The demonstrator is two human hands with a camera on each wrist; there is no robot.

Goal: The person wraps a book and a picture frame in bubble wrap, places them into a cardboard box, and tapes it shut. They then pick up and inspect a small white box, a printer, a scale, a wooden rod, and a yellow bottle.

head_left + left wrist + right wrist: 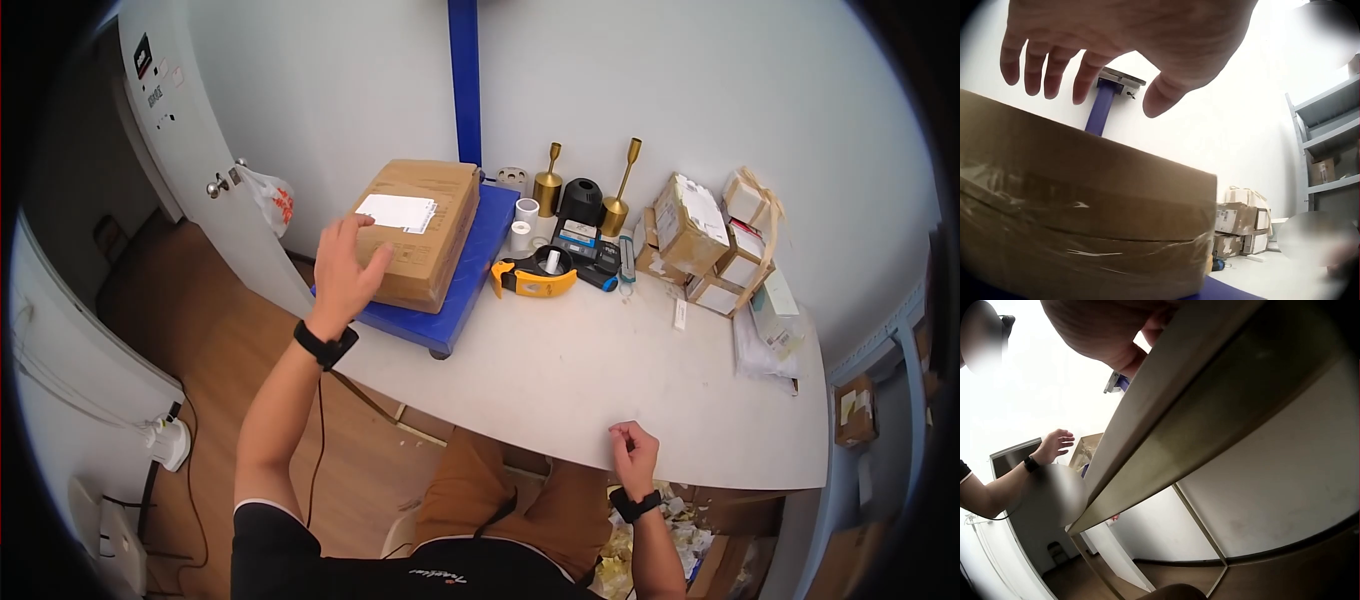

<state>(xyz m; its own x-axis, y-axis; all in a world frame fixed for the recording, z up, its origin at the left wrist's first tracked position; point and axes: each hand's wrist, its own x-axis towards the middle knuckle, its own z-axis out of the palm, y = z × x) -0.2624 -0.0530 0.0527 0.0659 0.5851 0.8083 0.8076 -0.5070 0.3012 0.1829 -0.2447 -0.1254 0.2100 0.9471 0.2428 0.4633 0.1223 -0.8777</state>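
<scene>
Left hand (345, 275) spreads wide over the box (405, 268) by its label (398, 212), print unreadable; right hand (634, 460) loosely curls at the table's (540, 370) front edge.

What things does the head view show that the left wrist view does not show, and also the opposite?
Only head view: the white label on top of the carton, two gold candlesticks, and the plastic bag hanging at the door handle.

Only left wrist view: the palm side of the left hand, and a long seam under wrinkled clear tape on the carton's side.

Both: the carton, the left hand, the blue post and the stacked parcels.
</scene>
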